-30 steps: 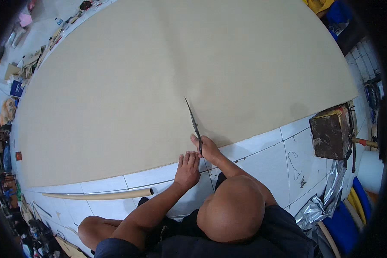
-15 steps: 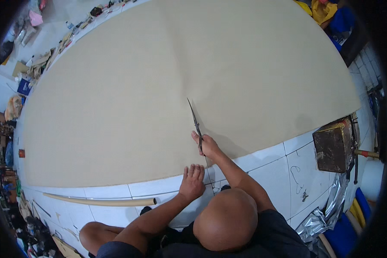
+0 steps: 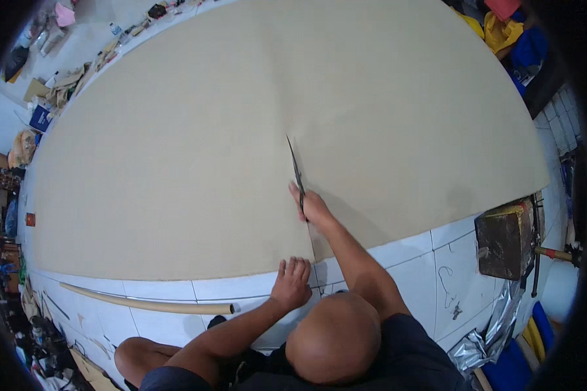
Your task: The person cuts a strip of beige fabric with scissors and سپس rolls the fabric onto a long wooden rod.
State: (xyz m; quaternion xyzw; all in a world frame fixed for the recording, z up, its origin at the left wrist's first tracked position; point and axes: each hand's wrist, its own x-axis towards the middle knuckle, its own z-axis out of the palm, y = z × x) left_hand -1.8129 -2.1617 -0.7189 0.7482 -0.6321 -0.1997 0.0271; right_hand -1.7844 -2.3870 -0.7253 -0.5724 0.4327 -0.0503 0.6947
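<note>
Right hand wrapped around scissors, fingers closed on the handles. Left hand loose, nothing gripped: fingers laid side by side, tips on the near edge of the beige sheet, thumb not clearly seen. Scissors: dark metal, long slim pointed blades, running out ahead of the right fist toward the sheet's far edge. Only one thin blade line shows; can't tell if a second blade is under the sheet. Sheet: large, matte, fine plain surface, smooth apart from a soft crease running from near the blade tip to the far edge. Thin slit goes from the near edge up to the right hand, just right of the left fingertips.

Sheet lies on floor, glossy white square tiles with dark joints. Off the near edge, left of the left hand: tube, long, tan, hollow, dark open end facing the hand. At the sheet's near right corner: block, boxy, dark brown, scuffed, yellow along its top. Below it, foil, silver, crumpled, shiny. Small red-orange piece just beside the left edge.
</note>
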